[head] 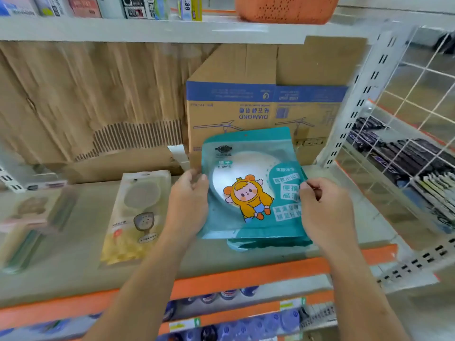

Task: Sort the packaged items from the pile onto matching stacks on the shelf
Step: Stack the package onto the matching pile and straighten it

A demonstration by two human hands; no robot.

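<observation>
My left hand grips the left edge of the teal mirror packet, and my right hand pinches its right edge. The packet is tilted with its far end raised, over a stack of teal packets on the shelf, right of centre; I cannot tell whether they touch. To the left, apart, lies a stack of yellow packets. Blurred pink and green packets lie farther left. An upside-down cardboard box stands behind.

The mirror packet is over a stack, pouch pile left
</observation>
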